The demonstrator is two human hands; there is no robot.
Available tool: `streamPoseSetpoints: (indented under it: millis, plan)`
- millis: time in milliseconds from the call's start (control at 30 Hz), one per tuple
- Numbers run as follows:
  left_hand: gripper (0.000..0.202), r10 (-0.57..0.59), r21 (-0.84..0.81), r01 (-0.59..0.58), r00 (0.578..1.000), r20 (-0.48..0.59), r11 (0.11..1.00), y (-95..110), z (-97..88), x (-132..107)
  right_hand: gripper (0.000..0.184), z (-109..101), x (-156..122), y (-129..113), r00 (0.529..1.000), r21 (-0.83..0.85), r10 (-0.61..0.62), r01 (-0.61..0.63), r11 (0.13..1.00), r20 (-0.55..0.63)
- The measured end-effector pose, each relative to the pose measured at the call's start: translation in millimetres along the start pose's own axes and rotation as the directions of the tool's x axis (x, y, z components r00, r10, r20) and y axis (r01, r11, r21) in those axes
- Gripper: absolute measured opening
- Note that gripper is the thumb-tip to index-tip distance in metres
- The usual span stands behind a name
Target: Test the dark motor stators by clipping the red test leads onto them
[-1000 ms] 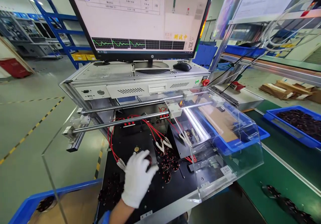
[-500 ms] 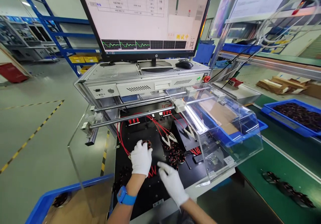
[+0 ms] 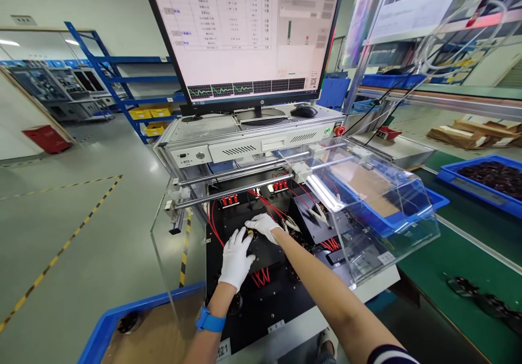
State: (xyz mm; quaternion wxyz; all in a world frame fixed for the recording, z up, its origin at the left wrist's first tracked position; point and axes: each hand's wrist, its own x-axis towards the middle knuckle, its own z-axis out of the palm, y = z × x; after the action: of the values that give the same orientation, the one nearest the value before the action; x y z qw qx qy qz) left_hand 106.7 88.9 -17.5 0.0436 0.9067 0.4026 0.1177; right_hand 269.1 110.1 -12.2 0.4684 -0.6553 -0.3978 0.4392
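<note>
Two white-gloved hands meeting on a black test fixture [image 3: 265, 299], left hand [image 3: 236, 255] flat with fingers spread, fingertips touching a small round part [image 3: 249, 234], right hand [image 3: 265, 225] curled just beyond it, grip unclear, red wires [image 3: 261, 277] beside the left palm, clear cover [image 3: 367, 201] off right

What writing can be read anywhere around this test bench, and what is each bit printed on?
"hp": logo on the bottom bezel of the large black monitor.
"位1": white label on the front edge of the black test bench.
Monitor screen table rows and figures: too small to read.
White sticker on the clear plastic cover: blurred.
Hanging poster at upper right: unreadable.
Red tag right of the machine: blurred.
</note>
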Motion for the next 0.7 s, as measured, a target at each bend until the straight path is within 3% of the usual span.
streamPoseSetpoints:
  millis: [100,200,467,567,700]
  plan:
    - [0.037,0.033,-0.007,-0.034,0.995,-0.097,0.999,-1.7,5.2,1.0,0.045,4.0,5.2,6.2,0.999,0.161,-0.034,0.03,0.986,0.02]
    - [0.027,0.045,-0.022,-0.049,0.988,-0.148,0.999,-1.7,9.1,2.9,0.047,7.7,-1.7,13.6,0.998,0.32,-0.043,0.052,0.946,-0.038]
    - [0.025,0.012,-0.078,-0.028,0.981,-0.194,0.997,0.1,6.6,2.2,0.044,9.0,-21.3,10.7,0.98,0.504,-0.049,0.143,0.852,-0.195]
    - [0.026,-0.027,-0.106,0.002,0.97,-0.241,0.994,-2.0,9.5,2.4,0.044,4.9,-19.7,10.0,0.967,0.464,-0.035,0.153,0.873,-0.253]
    - [0.022,-0.024,-0.128,-0.015,0.956,-0.294,0.992,-17.2,23.9,8.9,0.046,2.1,-29.8,19.0,0.935,0.111,-0.124,0.169,0.979,-0.331]
